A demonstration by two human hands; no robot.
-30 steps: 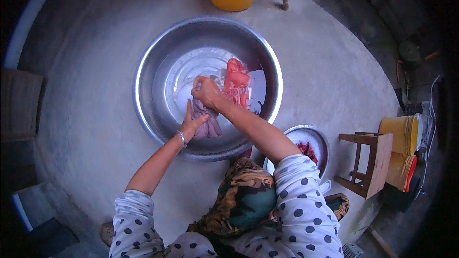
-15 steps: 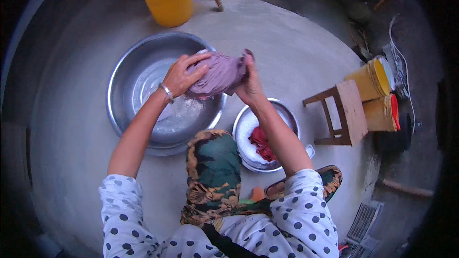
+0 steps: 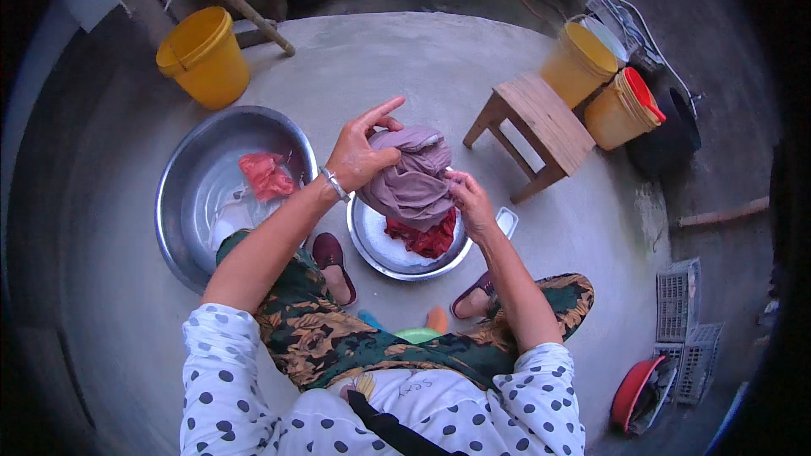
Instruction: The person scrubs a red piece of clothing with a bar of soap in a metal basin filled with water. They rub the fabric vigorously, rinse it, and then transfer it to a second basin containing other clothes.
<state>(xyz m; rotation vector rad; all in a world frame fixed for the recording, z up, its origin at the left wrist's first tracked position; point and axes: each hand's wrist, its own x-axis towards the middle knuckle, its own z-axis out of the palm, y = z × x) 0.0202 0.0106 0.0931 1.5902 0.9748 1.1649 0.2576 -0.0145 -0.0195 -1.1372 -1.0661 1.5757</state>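
A bunched mauve cloth (image 3: pixel 410 181) is held up between my two hands, over the far part of a small metal basin (image 3: pixel 359 241). My left hand (image 3: pixel 363 152), with a silver bracelet at the wrist, grips its upper left side, the thumb pressed on the fabric and the index finger sticking out. On the right edge, my right hand (image 3: pixel 470 201) pinches the cloth between its fingers. Below it in the basin lies a wet dark red cloth (image 3: pixel 422 241) among white suds. The mauve cloth hides part of the red one and of the basin's far rim.
To the left stands a large metal basin (image 3: pixel 173 228) with a crumpled pinkish-red item (image 3: pixel 266 176) inside. Beyond it is a yellow bucket (image 3: pixel 207 63). A wooden stool (image 3: pixel 541 122) stands at right, beside further yellowish buckets (image 3: pixel 583 59). Grey plastic crates (image 3: pixel 680 312) are at far right.
My hands have carried the mauve cloth from above the large basin to above the small one. The view has shifted, and the pinkish-red item in the large basin now shows.
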